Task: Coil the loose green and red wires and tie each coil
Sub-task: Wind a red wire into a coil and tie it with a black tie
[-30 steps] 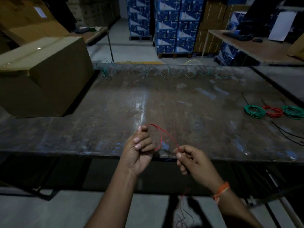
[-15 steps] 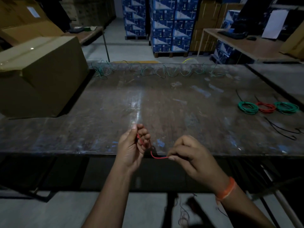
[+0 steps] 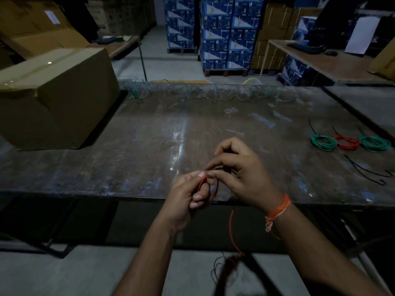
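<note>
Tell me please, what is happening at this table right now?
A person is winding a red wire into a small loop, the left hand holding it and the right hand guiding it; its loose end hangs below the table edge. Three finished coils, two green and one red, lie at the right. Loose green wires wait along the far edge.

Red wire [image 3: 232, 229] looped, tail hanging; green wires [image 3: 213, 94] loose far edge.
</note>
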### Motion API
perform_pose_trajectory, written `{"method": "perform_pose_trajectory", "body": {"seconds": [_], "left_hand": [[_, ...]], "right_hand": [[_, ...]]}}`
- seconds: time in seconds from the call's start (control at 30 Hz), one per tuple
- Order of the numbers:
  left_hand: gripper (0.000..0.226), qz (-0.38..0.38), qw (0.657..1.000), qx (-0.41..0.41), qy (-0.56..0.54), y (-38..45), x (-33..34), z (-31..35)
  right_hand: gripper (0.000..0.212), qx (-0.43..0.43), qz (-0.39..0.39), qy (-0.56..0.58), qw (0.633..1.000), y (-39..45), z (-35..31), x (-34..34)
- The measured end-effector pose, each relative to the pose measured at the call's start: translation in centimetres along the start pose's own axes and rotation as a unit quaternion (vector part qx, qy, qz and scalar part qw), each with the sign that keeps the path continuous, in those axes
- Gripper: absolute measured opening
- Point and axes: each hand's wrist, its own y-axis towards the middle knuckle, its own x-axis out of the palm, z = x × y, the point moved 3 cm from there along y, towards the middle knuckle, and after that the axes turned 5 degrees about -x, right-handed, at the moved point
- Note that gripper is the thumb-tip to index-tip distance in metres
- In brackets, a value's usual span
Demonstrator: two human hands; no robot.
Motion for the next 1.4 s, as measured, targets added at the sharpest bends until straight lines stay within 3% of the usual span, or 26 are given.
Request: {"method": "perform_pose_trajectory", "body": {"seconds": [0.1, 0.17, 0.3, 0.4, 0.63, 0.7, 0.87, 1.0, 1.07, 1.2, 1.27, 1.33, 1.4], "left_hand": [[0.025, -0.057, 0.993, -0.033, -0.094, -0.2, -0.1, 0.0], [0.024, -0.097, 0.984, -0.044, -0.14, -0.3, -0.1, 0.0], [0.023, -0.116, 0.976, -0.06, -0.177, -0.5, 0.1, -0.5], [0.023, -0.121, 0.973, -0.081, -0.181, -0.6, 0.2, -0.8], [0.025, -0.15, 0.975, -0.083, -0.141, -0.7, 0.5, -0.7], [0.024, -0.139, 0.974, -0.085, -0.158, -0.7, 0.4, -1.0], [0.021, -0.117, 0.959, -0.088, -0.243, -0.7, -0.3, -1.5], [0.028, -0.115, 0.951, -0.095, -0.272, -0.5, -0.5, -1.5], [0.031, -0.107, 0.946, -0.097, -0.291, -0.3, -0.8, -1.6], [0.023, -0.129, 0.911, -0.082, -0.383, 0.0, -2.3, -1.2], [0.015, -0.135, 0.891, -0.055, -0.43, 0.1, -3.6, -0.7], [0.018, -0.123, 0.879, -0.035, -0.46, 0.3, -5.1, -0.4], [0.022, -0.091, 0.876, -0.019, -0.474, 0.5, -6.3, -0.3]], "right_hand": [[0.01, 0.071, 0.025, 0.05, 0.996, -0.5, 1.2, 0.4], [0.024, 0.141, 0.002, 0.066, 0.988, -1.1, 2.5, 1.2], [0.05, 0.252, -0.036, 0.25, 0.934, -2.9, 3.6, 3.0], [0.048, 0.239, -0.014, 0.307, 0.921, -3.3, 3.2, 3.4], [0.067, 0.23, 0.0, 0.29, 0.929, -3.7, 3.0, 3.8], [0.063, 0.234, 0.003, 0.302, 0.924, -4.0, 2.9, 4.1], [0.03, 0.244, -0.028, 0.313, 0.918, -4.6, 2.8, 4.3], [0.03, 0.199, -0.021, 0.139, 0.97, -4.5, 3.0, 4.8], [0.031, 0.184, -0.01, 0.094, 0.978, -4.3, 2.6, 5.2], [0.032, 0.247, -0.04, 0.129, 0.959, -6.1, 3.3, 6.6], [0.022, 0.271, -0.062, 0.159, 0.947, -8.2, 4.3, 7.4], [0.008, 0.281, -0.053, 0.161, 0.945, -10.3, 5.1, 7.4], [0.011, 0.288, -0.026, 0.137, 0.947, -11.8, 5.6, 6.9]]}}
